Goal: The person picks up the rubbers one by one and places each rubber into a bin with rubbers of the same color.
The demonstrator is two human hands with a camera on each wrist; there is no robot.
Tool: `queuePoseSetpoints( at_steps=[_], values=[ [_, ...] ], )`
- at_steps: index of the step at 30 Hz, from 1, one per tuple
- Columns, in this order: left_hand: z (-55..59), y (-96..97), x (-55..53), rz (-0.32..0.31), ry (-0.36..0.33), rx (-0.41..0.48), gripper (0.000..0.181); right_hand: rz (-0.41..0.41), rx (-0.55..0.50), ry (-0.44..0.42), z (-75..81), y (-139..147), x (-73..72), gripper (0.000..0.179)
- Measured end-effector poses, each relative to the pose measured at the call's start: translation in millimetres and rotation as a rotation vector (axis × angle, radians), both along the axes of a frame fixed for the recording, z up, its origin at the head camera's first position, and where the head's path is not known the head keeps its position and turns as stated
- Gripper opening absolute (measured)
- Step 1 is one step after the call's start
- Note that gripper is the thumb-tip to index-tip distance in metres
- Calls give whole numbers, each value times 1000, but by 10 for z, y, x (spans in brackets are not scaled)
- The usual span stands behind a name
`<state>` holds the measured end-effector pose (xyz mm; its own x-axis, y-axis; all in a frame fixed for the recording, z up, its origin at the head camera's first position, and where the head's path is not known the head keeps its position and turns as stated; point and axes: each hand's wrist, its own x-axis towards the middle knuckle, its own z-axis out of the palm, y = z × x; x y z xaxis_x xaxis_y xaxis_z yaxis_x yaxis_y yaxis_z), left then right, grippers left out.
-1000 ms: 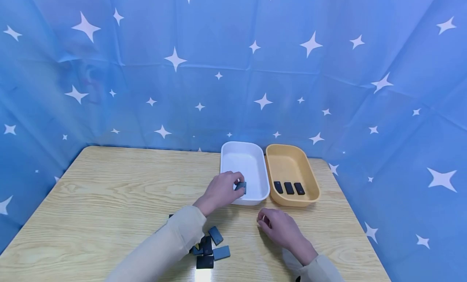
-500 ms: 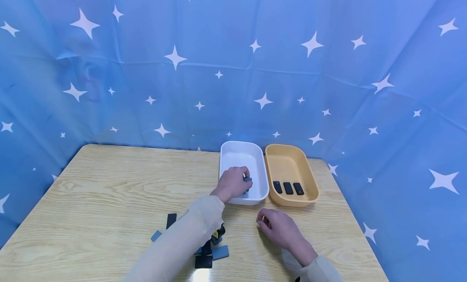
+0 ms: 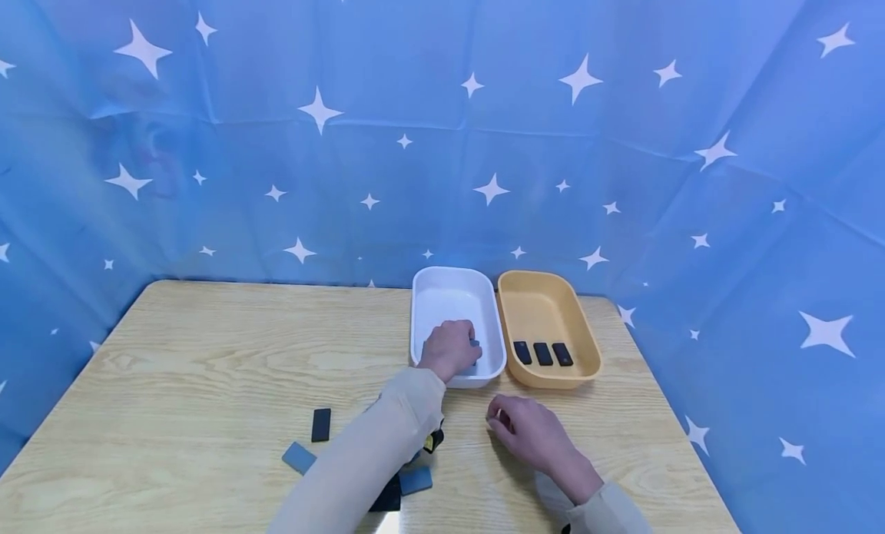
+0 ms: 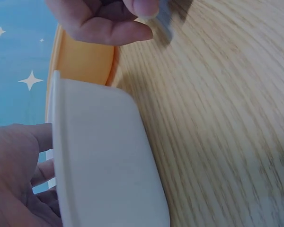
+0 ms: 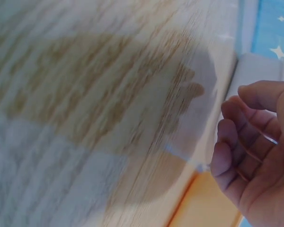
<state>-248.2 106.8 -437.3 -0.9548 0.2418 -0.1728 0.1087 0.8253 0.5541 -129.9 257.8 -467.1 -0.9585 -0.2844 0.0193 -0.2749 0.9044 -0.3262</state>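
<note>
One half-hidden block (image 3: 474, 343) is pinched in left fingers (image 3: 471, 330); empty right fingers (image 3: 503, 403) curl loosely.

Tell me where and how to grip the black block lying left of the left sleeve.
Likely best: pinch the black block by its two long edges, around mid-length, coming straight down from above. It appears to lie flat, and wood shows beside both long edges.

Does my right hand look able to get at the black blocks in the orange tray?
Probably yes: your right hand looks empty and is near the orange tray, whose open top leaves the black blocks uncovered.
</note>
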Motion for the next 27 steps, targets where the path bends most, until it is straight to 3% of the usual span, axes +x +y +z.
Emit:
queuePoseSetpoints(
  at_steps=[9,18,23,27],
  values=[
    [-77,183,-18,-24,-42,-18,22,-2,-16,-5,9,21,25,7],
    [-117,259,-19,48,-22,-56,18,4,-9,6,15,11,16,7],
    [-91,335,-14,49,-35,-48,21,3,-1,13,5,25,25,7],
    [-105,333,-20,38,-46,-35,12,9,-11,12,-10,14,13,6]
  ],
)
